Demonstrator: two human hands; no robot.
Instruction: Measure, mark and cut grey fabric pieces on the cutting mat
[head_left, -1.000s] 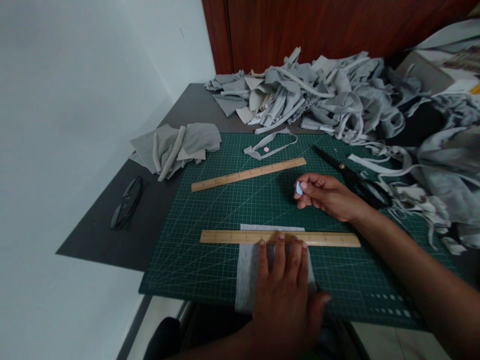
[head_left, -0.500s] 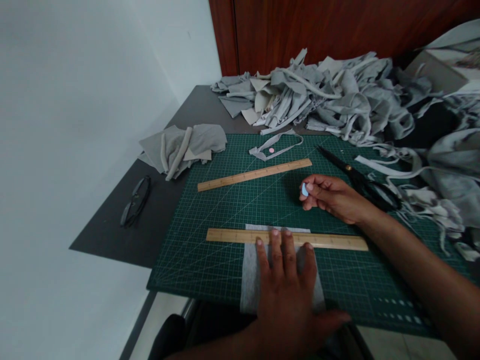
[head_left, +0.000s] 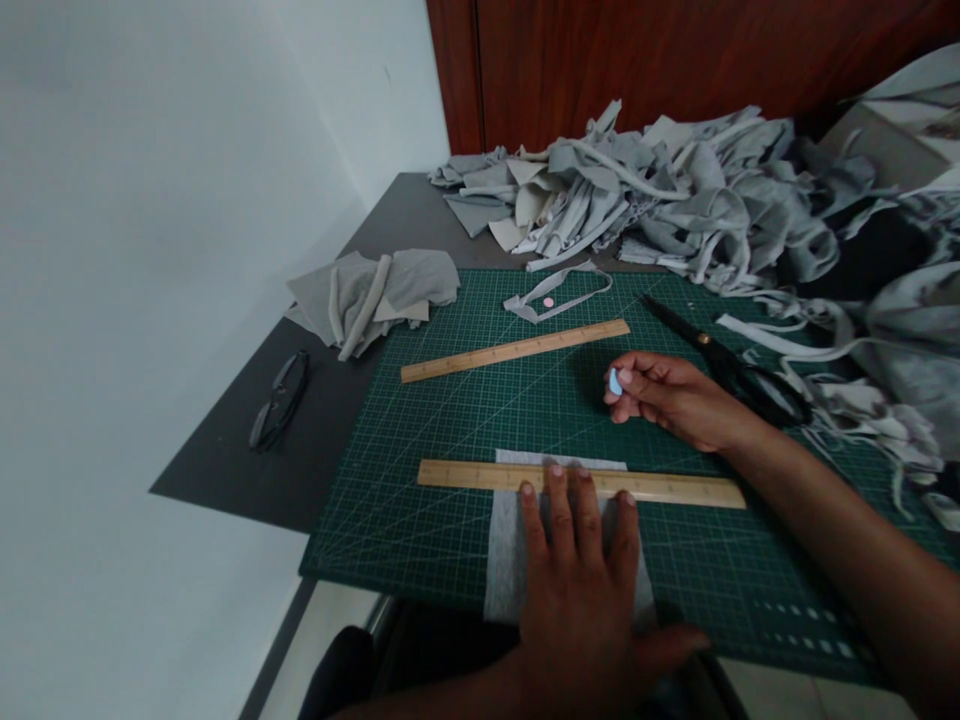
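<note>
My left hand [head_left: 577, 570] lies flat with its fingers spread, the fingertips pressing on a wooden ruler [head_left: 457, 473]. Beneath the ruler and the palm is a piece of light grey fabric [head_left: 507, 560], whose top edge shows just beyond the ruler. The hand covers much of the fabric's middle. A small light blue piece of tailor's chalk [head_left: 615, 382] is pinched between the thumb and fingers of my right hand [head_left: 667, 398]. That hand hovers over the green cutting mat [head_left: 450, 410], beyond the ruler and apart from it.
Black scissors [head_left: 705, 342] lie right of my right hand. Farther back are a second wooden ruler [head_left: 517, 350], a fabric loop [head_left: 525, 308] and a small pink disc [head_left: 548, 302]. Grey fabric scraps [head_left: 585, 190] are heaped behind; folded cloth [head_left: 412, 280] and eyeglasses [head_left: 279, 400] sit left.
The whole view has shifted slightly, so everything appears a little farther right. Both hands keep the same pose, and the ruler and fabric stay in place under my left hand.
</note>
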